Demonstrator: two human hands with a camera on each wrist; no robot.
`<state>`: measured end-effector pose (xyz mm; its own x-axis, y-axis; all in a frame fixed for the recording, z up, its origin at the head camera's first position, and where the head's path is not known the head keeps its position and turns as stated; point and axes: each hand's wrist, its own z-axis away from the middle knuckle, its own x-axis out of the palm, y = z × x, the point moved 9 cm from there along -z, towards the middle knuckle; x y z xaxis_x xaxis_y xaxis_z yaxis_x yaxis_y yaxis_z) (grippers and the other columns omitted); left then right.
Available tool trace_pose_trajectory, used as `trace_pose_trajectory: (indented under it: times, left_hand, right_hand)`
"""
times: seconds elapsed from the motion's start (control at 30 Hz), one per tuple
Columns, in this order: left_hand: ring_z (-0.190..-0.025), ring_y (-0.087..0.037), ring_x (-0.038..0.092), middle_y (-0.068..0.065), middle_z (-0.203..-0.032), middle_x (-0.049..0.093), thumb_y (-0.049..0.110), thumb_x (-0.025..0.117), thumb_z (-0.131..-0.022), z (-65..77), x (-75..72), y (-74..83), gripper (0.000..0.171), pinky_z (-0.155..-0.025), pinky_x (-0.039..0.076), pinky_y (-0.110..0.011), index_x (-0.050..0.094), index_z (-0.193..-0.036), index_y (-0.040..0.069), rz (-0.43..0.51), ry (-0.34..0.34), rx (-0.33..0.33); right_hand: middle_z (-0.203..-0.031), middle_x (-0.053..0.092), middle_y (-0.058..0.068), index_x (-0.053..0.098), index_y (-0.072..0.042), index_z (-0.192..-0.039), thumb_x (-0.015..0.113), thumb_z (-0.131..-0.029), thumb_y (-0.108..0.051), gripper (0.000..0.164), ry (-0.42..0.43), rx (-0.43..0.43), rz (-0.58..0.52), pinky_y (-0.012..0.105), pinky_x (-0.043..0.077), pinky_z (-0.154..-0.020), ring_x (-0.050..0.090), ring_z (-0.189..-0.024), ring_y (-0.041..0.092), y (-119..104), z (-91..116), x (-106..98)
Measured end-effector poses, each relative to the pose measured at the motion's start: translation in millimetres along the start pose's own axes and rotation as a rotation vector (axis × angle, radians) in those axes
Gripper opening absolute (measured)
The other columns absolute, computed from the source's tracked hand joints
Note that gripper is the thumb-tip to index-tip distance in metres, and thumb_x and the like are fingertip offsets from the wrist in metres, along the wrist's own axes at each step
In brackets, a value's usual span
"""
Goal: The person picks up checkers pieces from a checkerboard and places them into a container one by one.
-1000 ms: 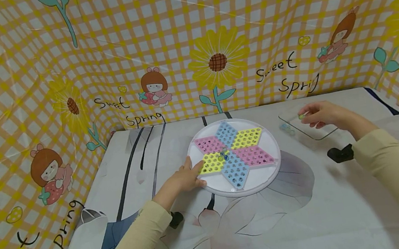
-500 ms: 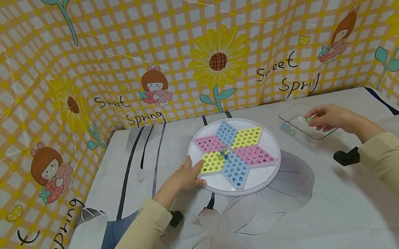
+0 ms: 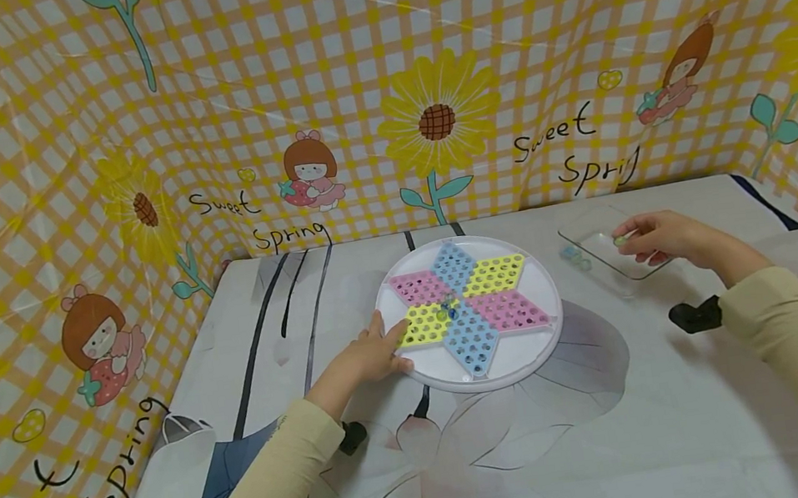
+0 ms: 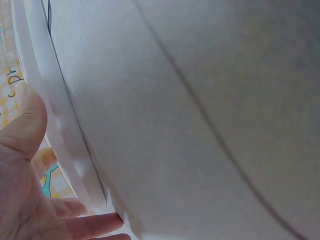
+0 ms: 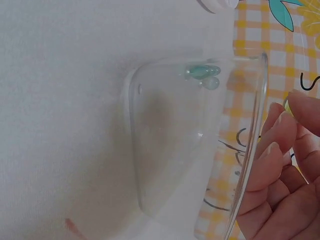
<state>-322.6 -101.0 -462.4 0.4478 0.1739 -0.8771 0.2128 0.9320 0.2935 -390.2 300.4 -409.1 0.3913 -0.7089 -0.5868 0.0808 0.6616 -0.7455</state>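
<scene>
A round white Chinese checkers board (image 3: pixel 526 354) with a pink, yellow and blue star lies mid-table in the head view. My left hand (image 3: pixel 364 359) rests on its left edge, fingers spread over the rim and near a yellow point; the left wrist view shows the fingers (image 4: pixel 95 225) along the rim. A few glass marbles (image 3: pixel 448 308) sit near the star's centre. My right hand (image 3: pixel 658 236) pinches a yellow-green marble (image 3: pixel 621 241) between thumb and fingertips, above a clear box (image 3: pixel 600 259). Inside the box, greenish marbles (image 5: pixel 202 72) lie against one wall.
A patterned white cloth (image 3: pixel 534 467) covers the table. Behind it and at the sides rises a yellow checked sheet (image 3: pixel 343 54) with printed sunflowers. The clear box stands to the right of the board, with a gap between them.
My right hand has shifted slightly right and down over the clear box, still pinching the marble. My left hand and the board have stayed in place.
</scene>
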Motion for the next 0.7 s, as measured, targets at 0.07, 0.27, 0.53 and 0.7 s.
trace_pose_trajectory:
  times: [0.07, 0.27, 0.53, 0.7]
  left_hand:
    - [-0.134, -0.046, 0.017, -0.022, -0.151, -0.003, 0.044, 0.054, -0.086, -0.4, 0.0, -0.3, 0.072, -0.103, 0.026, -0.058, 0.021, -0.147, 0.025, -0.002, 0.000, -0.001]
    - [-0.134, -0.046, 0.018, -0.022, -0.152, -0.003, 0.044, 0.055, -0.086, -2.1, 0.8, -0.9, 0.072, -0.102, 0.027, -0.058, 0.020, -0.147, 0.025, -0.010, -0.003, -0.004]
    - [-0.134, -0.046, 0.017, -0.021, -0.152, -0.003, 0.044, 0.055, -0.085, -2.0, 0.8, -2.1, 0.073, -0.103, 0.026, -0.059, 0.021, -0.147, 0.026, 0.008, -0.001, -0.016]
    - [-0.134, -0.046, 0.017, -0.021, -0.152, -0.003, 0.043, 0.055, -0.086, -1.9, 0.3, -0.9, 0.072, -0.103, 0.026, -0.058, 0.021, -0.147, 0.026, 0.002, -0.005, -0.015]
  right_hand:
    - [-0.088, 0.057, -0.001, 0.038, 0.006, -0.127, 0.058, -0.090, -0.025, 0.053, -0.002, 0.000, -0.002, 0.029, 0.049, -0.067, 0.055, -0.075, 0.012, 0.5, -0.9, 0.3]
    - [-0.087, 0.056, -0.001, 0.037, 0.007, -0.127, 0.058, -0.090, -0.025, 0.053, -0.006, 0.002, -0.012, 0.028, 0.049, -0.067, 0.054, -0.074, 0.011, 1.0, -1.5, 0.1]
    - [-0.086, 0.057, -0.001, 0.035, 0.007, -0.129, 0.058, -0.089, -0.028, 0.058, -0.008, 0.009, -0.010, 0.028, 0.049, -0.068, 0.054, -0.075, 0.011, 0.3, -1.2, -0.6]
    - [-0.087, 0.057, -0.001, 0.035, 0.006, -0.129, 0.058, -0.090, -0.030, 0.058, -0.010, 0.009, 0.005, 0.027, 0.048, -0.069, 0.053, -0.076, 0.012, -4.1, -1.7, -0.6]
